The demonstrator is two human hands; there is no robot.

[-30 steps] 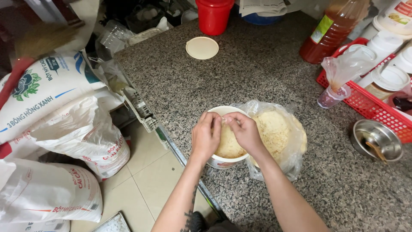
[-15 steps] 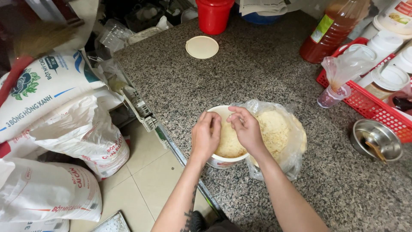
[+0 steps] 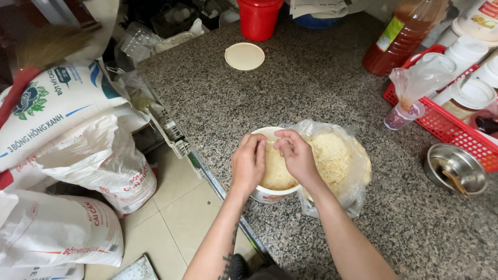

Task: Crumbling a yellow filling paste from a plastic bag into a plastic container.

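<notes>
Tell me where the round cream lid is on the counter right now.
In the head view the round cream lid lies flat on the granite counter at the far side, just in front of the red bucket, well beyond both hands.

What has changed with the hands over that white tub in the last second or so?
Very little. Both hands, left hand and right hand, stay over the white tub of pale crumbly stuff, fingers close together above it; any shift is slight. The clear bag, round lid and red basket lie as before.
</notes>
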